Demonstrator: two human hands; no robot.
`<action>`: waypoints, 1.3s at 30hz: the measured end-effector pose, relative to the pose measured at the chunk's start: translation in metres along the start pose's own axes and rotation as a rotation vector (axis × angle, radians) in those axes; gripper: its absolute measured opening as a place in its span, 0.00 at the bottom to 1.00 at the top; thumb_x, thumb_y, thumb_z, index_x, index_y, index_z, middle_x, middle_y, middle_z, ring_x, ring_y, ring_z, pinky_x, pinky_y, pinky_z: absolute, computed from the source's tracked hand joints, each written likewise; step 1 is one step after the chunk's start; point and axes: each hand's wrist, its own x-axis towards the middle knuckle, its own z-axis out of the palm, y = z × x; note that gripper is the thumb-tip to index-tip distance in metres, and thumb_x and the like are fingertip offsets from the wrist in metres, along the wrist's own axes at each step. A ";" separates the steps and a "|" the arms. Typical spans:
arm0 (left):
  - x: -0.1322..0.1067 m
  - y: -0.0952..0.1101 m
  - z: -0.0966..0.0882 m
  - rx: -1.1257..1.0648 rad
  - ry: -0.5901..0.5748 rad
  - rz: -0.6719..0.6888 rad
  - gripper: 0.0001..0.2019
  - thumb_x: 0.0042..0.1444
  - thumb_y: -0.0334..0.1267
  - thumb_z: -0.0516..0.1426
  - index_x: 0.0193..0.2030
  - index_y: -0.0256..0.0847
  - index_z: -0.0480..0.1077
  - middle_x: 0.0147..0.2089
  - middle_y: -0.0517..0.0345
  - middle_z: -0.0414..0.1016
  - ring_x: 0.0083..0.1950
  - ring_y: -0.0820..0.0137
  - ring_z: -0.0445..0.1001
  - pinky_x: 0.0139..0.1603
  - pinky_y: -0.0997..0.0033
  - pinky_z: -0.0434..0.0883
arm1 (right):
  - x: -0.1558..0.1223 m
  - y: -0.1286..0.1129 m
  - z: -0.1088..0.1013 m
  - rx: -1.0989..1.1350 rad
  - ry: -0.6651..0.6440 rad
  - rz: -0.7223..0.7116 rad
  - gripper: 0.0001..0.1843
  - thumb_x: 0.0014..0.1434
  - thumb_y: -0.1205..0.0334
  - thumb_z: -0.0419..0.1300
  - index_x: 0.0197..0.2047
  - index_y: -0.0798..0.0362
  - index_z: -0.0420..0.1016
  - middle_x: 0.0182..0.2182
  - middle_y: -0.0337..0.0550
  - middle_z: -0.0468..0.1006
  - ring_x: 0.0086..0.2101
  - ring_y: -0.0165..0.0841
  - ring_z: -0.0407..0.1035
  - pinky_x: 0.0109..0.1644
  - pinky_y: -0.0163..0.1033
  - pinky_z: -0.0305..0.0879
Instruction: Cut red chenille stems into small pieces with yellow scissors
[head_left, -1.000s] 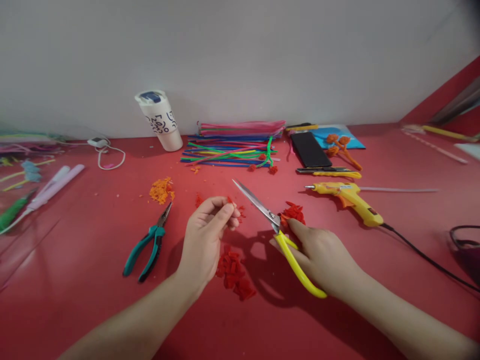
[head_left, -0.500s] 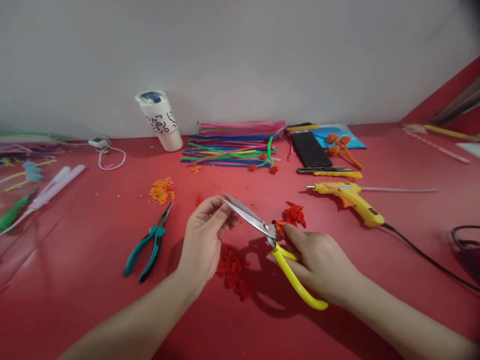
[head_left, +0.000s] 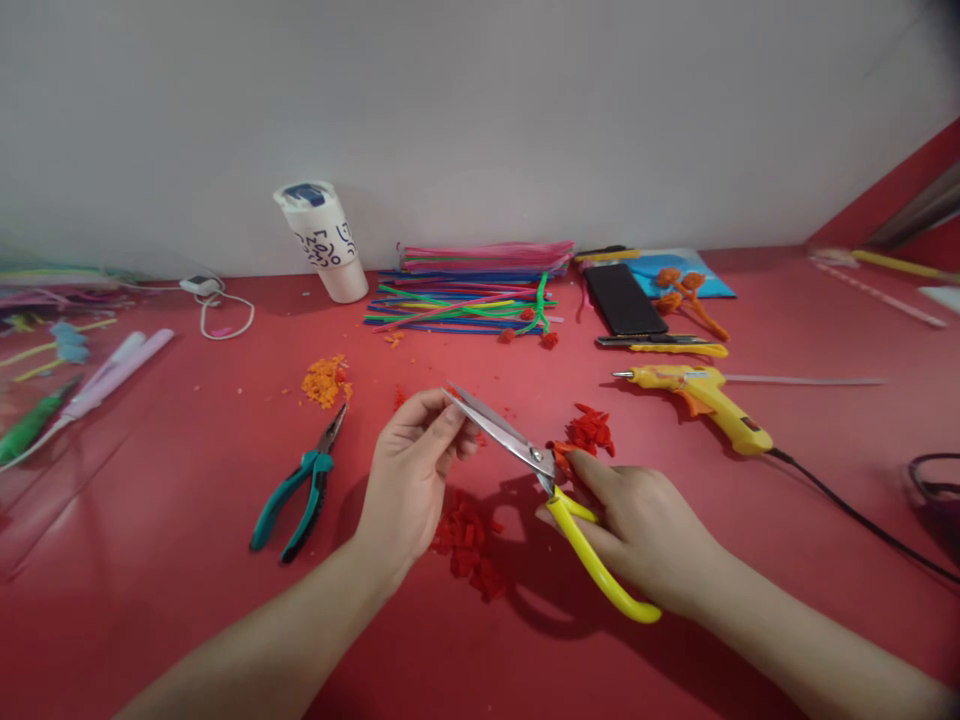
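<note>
My right hand grips the yellow-handled scissors, blades closed and pointing up-left. Their tip meets the fingertips of my left hand, which pinches a small red piece that is mostly hidden. Below the two hands lies a heap of red cut bits. A second heap of red bits sits just beyond my right hand.
Teal pliers lie left of my left hand. An orange crumb pile, a white cup, coloured pipe cleaners, a black phone, a yellow glue gun with its cord, and a cutter lie on the red table.
The scissors swung left and down until their tip reached my left fingertips, and the blades closed there. My left hand stayed in place.
</note>
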 end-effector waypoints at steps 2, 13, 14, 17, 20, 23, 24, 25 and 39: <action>0.000 0.000 0.000 -0.004 -0.004 0.001 0.02 0.49 0.31 0.57 0.29 0.41 0.71 0.26 0.63 0.71 0.25 0.80 0.66 0.27 0.82 0.65 | 0.000 0.000 0.000 0.001 -0.004 -0.003 0.12 0.54 0.51 0.47 0.28 0.51 0.57 0.16 0.37 0.67 0.17 0.30 0.61 0.21 0.34 0.41; 0.001 0.001 0.000 -0.032 -0.033 -0.004 0.03 0.50 0.31 0.56 0.30 0.40 0.71 0.25 0.63 0.70 0.26 0.81 0.67 0.27 0.83 0.65 | -0.001 0.001 -0.001 -0.015 0.010 -0.022 0.14 0.55 0.50 0.45 0.27 0.51 0.57 0.15 0.37 0.66 0.16 0.30 0.60 0.21 0.34 0.40; 0.001 0.001 0.000 -0.033 -0.031 -0.006 0.03 0.50 0.31 0.56 0.30 0.40 0.71 0.25 0.63 0.70 0.26 0.81 0.67 0.27 0.83 0.65 | -0.001 0.001 -0.001 -0.014 0.012 -0.022 0.14 0.55 0.50 0.45 0.27 0.51 0.57 0.15 0.37 0.65 0.16 0.30 0.60 0.21 0.34 0.40; 0.000 0.001 0.000 -0.027 -0.006 -0.015 0.03 0.49 0.31 0.56 0.30 0.40 0.71 0.26 0.62 0.70 0.26 0.80 0.67 0.27 0.83 0.65 | 0.000 0.001 0.000 -0.012 0.023 -0.027 0.14 0.55 0.49 0.45 0.27 0.51 0.57 0.14 0.36 0.64 0.15 0.29 0.59 0.21 0.33 0.40; 0.000 0.002 0.001 -0.017 0.004 -0.025 0.02 0.49 0.31 0.57 0.30 0.40 0.71 0.26 0.62 0.70 0.26 0.80 0.67 0.27 0.83 0.66 | 0.000 0.001 0.000 -0.015 0.027 -0.024 0.15 0.55 0.48 0.45 0.26 0.51 0.57 0.13 0.35 0.63 0.15 0.29 0.58 0.21 0.33 0.40; -0.001 0.002 0.001 -0.005 0.000 -0.026 0.02 0.49 0.31 0.56 0.30 0.40 0.71 0.25 0.62 0.70 0.25 0.80 0.67 0.27 0.83 0.65 | 0.000 0.001 0.000 -0.007 0.020 -0.012 0.16 0.55 0.48 0.45 0.26 0.50 0.56 0.13 0.35 0.63 0.15 0.29 0.57 0.21 0.33 0.40; -0.001 0.003 0.001 0.000 0.004 -0.024 0.02 0.49 0.32 0.56 0.30 0.40 0.71 0.25 0.62 0.70 0.25 0.80 0.67 0.27 0.83 0.66 | 0.000 0.001 0.000 -0.004 0.019 -0.006 0.16 0.55 0.47 0.45 0.25 0.50 0.56 0.13 0.35 0.63 0.15 0.29 0.57 0.21 0.33 0.40; -0.001 0.003 0.001 0.005 0.009 -0.023 0.02 0.49 0.32 0.57 0.30 0.40 0.71 0.25 0.62 0.70 0.25 0.80 0.67 0.26 0.83 0.65 | 0.000 0.001 -0.001 -0.002 0.020 0.000 0.16 0.55 0.47 0.45 0.25 0.50 0.56 0.13 0.35 0.62 0.15 0.29 0.57 0.20 0.33 0.40; -0.005 0.001 0.005 0.104 -0.169 -0.258 0.04 0.50 0.33 0.56 0.27 0.36 0.68 0.24 0.61 0.69 0.22 0.81 0.65 0.24 0.82 0.62 | 0.007 -0.005 -0.018 0.449 0.012 0.139 0.13 0.52 0.51 0.49 0.24 0.51 0.58 0.19 0.35 0.64 0.20 0.26 0.57 0.22 0.31 0.50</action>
